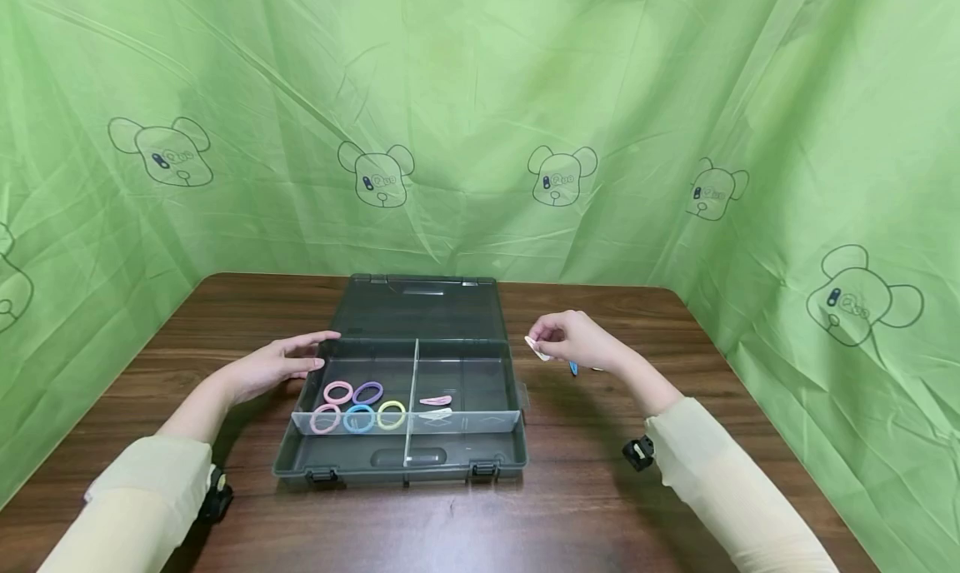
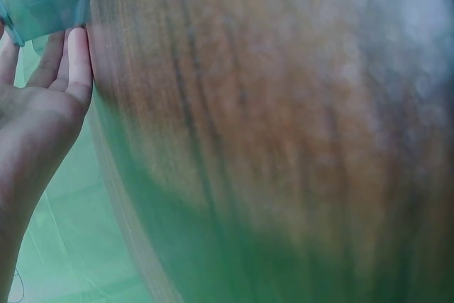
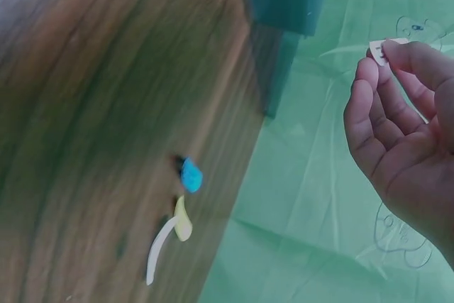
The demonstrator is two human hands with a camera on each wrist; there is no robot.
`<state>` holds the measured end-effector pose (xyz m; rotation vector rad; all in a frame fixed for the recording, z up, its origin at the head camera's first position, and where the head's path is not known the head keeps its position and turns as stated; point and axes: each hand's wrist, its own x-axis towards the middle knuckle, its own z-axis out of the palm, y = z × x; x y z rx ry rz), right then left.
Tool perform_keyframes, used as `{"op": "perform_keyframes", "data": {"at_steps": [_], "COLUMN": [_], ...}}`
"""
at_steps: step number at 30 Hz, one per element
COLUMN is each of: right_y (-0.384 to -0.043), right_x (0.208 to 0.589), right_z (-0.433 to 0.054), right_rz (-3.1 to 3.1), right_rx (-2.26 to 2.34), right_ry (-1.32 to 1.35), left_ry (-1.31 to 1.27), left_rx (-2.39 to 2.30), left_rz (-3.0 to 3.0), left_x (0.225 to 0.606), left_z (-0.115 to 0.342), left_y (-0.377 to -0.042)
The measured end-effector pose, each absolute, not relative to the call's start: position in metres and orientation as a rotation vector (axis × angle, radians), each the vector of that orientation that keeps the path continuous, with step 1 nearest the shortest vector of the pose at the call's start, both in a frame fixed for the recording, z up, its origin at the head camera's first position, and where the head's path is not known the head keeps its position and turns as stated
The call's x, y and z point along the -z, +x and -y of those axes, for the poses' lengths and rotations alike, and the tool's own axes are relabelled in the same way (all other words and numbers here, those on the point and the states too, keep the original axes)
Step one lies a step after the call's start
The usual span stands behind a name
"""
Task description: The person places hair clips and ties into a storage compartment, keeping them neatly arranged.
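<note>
A dark translucent storage box (image 1: 401,471) stands on the table with its lid folded back. My left hand (image 1: 270,369) rests against its left wall, fingers fairly straight. In the left wrist view the fingers of that hand (image 2: 42,104) touch the box (image 2: 42,5). To the right of the box, my right hand (image 1: 577,340) pinches a pale hair clip (image 1: 537,350) between thumb and fingertips, above the table. Several coloured hair ties (image 1: 367,392) lie in the left compartment. A pink hair clip (image 1: 436,401) and a white hair clip (image 1: 435,414) are in the right one.
Below the right hand, a blue hair clip (image 3: 191,175), a yellow hair clip (image 3: 183,219) and a white, curved one (image 3: 159,250) lie on the wooden table (image 1: 465,527). The open lid (image 1: 420,308) lies behind the box. Green cloth (image 1: 465,98) encloses the back and sides.
</note>
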<state>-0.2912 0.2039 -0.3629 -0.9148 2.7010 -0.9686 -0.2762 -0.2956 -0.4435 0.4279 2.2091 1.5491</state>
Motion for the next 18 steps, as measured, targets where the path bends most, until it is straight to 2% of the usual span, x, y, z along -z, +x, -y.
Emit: {"op": "perform_keyframes", "data": {"at_steps": [18], "right_y": [-0.298], "right_x": [0.348], "right_z": [-0.164], "right_rz": [-2.72], "right_rx": [0.88], "right_ry": [-1.152], "left_ry": [0.458], "left_rx": [-1.549], "left_rz": [-2.202], "left_x": [0.446], "left_z": [0.296], "left_y": [-0.278]}}
